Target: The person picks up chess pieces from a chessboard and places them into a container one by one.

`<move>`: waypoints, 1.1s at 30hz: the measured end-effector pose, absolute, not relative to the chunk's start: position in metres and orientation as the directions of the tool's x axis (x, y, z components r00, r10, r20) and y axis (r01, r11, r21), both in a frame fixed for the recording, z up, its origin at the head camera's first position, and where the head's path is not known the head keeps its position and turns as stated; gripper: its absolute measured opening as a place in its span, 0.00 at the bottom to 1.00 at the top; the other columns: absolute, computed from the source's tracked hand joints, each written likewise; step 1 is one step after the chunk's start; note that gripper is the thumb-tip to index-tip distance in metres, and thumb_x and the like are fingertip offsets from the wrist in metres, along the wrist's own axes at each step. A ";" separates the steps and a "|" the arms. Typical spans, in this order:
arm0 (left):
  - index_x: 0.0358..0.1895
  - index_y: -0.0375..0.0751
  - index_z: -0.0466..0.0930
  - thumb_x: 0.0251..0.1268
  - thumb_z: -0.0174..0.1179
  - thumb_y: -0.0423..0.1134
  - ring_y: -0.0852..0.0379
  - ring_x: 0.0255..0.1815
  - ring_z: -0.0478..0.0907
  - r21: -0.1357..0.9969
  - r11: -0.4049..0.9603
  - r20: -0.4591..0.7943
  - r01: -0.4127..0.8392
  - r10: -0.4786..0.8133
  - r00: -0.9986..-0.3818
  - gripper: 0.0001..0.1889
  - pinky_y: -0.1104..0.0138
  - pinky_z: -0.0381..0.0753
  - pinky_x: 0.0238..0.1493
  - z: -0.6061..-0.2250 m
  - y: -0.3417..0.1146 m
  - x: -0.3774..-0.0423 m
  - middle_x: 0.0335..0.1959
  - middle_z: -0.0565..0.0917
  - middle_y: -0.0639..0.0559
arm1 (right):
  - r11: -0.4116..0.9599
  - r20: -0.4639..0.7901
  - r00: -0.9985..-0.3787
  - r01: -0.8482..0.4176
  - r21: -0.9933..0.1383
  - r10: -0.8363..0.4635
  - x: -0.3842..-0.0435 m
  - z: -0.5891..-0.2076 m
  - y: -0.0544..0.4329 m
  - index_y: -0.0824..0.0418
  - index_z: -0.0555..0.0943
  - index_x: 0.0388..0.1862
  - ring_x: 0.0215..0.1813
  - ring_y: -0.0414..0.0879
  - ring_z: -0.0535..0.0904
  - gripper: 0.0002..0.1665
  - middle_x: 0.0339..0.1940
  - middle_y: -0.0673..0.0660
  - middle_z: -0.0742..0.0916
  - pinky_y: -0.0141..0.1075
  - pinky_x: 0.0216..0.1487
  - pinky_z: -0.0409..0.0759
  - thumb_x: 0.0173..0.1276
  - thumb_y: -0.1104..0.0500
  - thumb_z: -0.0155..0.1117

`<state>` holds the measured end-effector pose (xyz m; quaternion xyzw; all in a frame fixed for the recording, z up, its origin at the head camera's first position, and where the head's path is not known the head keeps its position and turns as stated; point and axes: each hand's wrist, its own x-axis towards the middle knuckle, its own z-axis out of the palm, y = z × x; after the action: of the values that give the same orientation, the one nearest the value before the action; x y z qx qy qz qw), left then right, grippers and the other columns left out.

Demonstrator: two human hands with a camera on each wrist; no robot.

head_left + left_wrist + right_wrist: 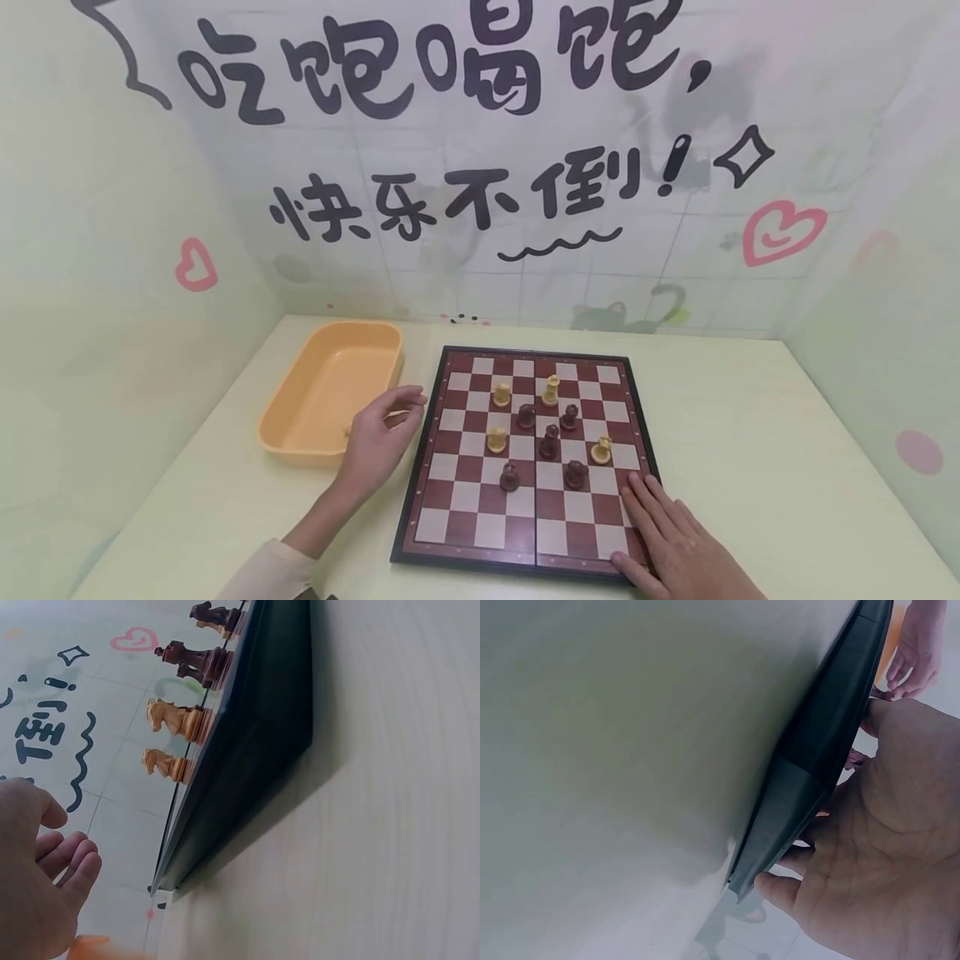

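Observation:
A brown-and-white checkered chessboard (pixel 461 496) lies on the table. My left hand (pixel 378 442) hovers between its left edge and the orange tray, fingers loosely bent, with nothing seen between them. My right hand (pixel 678 542) rests on the board's lower right edge, fingers straight. Several chess pieces stand on the squares. Light ones include a knight (pixel 176 720), another knight (pixel 165 765) and a taller piece (pixel 551 392). Among the dark ones are a tall king (pixel 550 443), a piece near the lower left (pixel 510 477) and another at the right (pixel 576 475).
Left of the board sits the orange tray (pixel 281 417); a small light piece (pixel 348 429) shows inside it, partly hidden by my left hand. A pale table (pixel 750 433) carries everything. Behind rises a sheet (pixel 450 292) with black writing and hearts.

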<state>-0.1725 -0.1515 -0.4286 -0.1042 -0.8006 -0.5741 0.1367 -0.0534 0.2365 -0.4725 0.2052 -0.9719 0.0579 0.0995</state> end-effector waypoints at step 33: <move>0.51 0.30 0.82 0.65 0.64 0.27 0.55 0.42 0.83 0.866 0.351 0.315 0.355 0.167 -0.934 0.12 0.68 0.86 0.46 -0.445 -0.111 -0.175 0.43 0.86 0.44 | 0.906 0.250 -0.878 -0.424 -0.011 -0.408 -0.053 -0.481 0.238 0.65 0.73 0.72 0.74 0.53 0.63 0.48 0.75 0.61 0.72 0.46 0.69 0.72 0.70 0.29 0.57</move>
<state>-0.1754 -0.1107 -0.4447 -0.1597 -0.8176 -0.5466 0.0856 -0.0532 0.2376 -0.4806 0.2147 -0.9685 0.0328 0.1219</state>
